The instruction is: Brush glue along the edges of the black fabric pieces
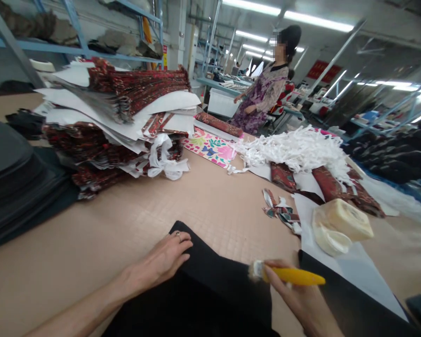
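Overhead tube lights glare white — edges stretched and softly blurred.

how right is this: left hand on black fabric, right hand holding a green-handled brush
The brush is yellow-handled, not green, as the head view shows. The left hand is on the black fabric, and the right hand holds the brush.

**Black cloth flat, brush at its corner**

From my remote seat I see the plain, matt black cloth lying flat on the table, its far edge dipping inward between two corners, its near end running out of view. I have the yellow-handled brush held almost level, pale bristles over the cloth's far right corner, tapered handle pointing right; I can't tell whether they touch
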A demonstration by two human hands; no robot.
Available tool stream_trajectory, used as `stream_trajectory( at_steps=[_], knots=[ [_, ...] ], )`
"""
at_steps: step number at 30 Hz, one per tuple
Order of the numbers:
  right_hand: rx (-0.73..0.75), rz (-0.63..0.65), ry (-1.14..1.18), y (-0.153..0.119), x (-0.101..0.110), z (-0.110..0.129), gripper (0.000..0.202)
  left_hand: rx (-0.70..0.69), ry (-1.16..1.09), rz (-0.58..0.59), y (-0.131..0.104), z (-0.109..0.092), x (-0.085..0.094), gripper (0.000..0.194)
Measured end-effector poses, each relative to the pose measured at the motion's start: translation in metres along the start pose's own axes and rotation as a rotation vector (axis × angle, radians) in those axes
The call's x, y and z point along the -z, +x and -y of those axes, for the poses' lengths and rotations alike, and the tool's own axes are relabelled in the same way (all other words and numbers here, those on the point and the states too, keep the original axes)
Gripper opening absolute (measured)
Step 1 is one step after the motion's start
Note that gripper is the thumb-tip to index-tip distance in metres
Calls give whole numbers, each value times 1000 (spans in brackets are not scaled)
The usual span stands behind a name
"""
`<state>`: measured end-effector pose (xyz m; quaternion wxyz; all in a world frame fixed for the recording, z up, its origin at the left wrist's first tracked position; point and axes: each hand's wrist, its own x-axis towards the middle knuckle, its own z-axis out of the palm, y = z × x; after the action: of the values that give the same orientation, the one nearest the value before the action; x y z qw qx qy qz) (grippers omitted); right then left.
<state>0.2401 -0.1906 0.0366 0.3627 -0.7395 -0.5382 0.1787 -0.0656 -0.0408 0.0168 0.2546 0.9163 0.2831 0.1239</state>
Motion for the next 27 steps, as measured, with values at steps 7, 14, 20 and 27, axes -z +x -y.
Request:
stream_trajectory(
  at_steps=[7, 14, 20, 27],
  knots=[
    [82, 279, 0, 65, -114, 85, 31, 46, -40, -12, -29, 1, 11, 17],
    [166, 363, 217, 126, -191, 147, 25, 84, -94, 7, -29, 4, 9, 12],
    [94, 206, 356, 138, -136, 157, 36, 96, 33, 10, 18, 32, 5, 23],
    [-91, 140, 277, 85, -45, 55, 42, 49, 39, 46, 50, 57, -7, 7]
  ],
)
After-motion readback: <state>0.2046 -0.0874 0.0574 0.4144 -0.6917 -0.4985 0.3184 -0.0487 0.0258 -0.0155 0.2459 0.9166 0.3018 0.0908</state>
